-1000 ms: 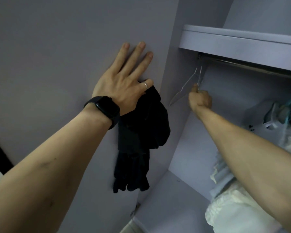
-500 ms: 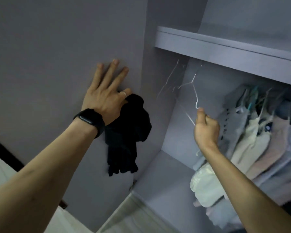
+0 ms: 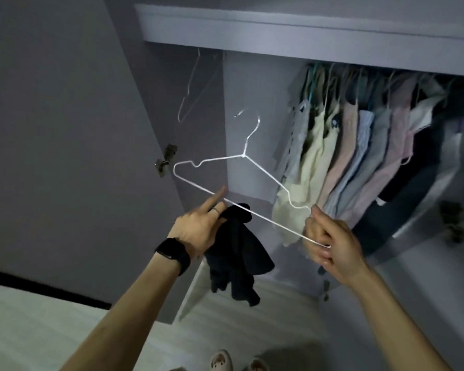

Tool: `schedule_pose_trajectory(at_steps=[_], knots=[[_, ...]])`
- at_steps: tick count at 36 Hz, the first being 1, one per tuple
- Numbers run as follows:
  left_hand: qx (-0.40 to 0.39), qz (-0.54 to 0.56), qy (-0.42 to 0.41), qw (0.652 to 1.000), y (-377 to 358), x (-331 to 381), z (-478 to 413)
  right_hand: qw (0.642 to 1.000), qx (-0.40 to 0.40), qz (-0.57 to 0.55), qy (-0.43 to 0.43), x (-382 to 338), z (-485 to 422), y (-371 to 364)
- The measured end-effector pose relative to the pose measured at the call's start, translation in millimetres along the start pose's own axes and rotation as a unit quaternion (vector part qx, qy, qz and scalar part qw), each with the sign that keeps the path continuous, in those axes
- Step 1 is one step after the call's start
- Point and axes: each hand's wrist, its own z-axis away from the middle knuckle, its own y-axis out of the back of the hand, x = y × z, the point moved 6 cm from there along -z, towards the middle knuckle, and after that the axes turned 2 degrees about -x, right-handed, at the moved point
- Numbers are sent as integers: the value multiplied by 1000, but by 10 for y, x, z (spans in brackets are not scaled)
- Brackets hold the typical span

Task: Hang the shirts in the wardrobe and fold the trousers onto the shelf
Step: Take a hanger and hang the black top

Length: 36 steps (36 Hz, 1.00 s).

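Both hands have come down from the wardrobe: my left hand (image 3: 196,231) is off the door (image 3: 65,129), and my right hand (image 3: 330,242) has brought the white wire hanger (image 3: 243,156) off its rail, low in front of me. My right fingers are curled tight, pinching the hanger's right corner. My left thumb and lower fingers clamp the bunched black garment (image 3: 236,253), which dangles below my wrist, while the index finger lies straight against the hanger's bottom wire. I judge I should shake the garment open, find its neck and feed in 1 hanger arm at a time, keeping the hook clear. Spare wire hangers (image 3: 189,89) hang at the left end under the shelf (image 3: 279,25); hung shirts (image 3: 359,156) pack the right side, so the free gap is left. The door hinge (image 3: 166,159), near the hanger's left tip, could snag it
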Motion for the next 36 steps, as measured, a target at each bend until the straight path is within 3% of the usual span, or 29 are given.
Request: schedule_pose_trajectory(at_steps=[4,8,11,13,17,24,27,29,32,36], knots=[[51,12,-52,997,1,113,-15,998,36,13,-40,260,232,147],[115,-45,-154,980,-31,94,49,965,80,244,-52,412,396,257],[142,-97,-245,954,-99,104,112,950,40,307,-46,474,437,182],[147,-104,-297,938,-119,116,139,953,12,296,-56,490,392,72],[145,-105,-313,933,-123,23,95,980,58,162,-99,404,263,-33],[114,-102,-403,902,-302,62,86,987,84,-10,-140,139,-169,-250],[62,-60,-387,918,-369,87,28,982,63,-24,-176,80,-356,-361],[24,-8,-325,945,-396,23,-43,979,66,27,-189,102,-452,-376],[-12,85,-190,978,-424,-164,-140,964,146,155,-159,217,-459,-256],[0,155,-105,982,-378,-319,-261,924,273,258,-75,308,-210,-116]])
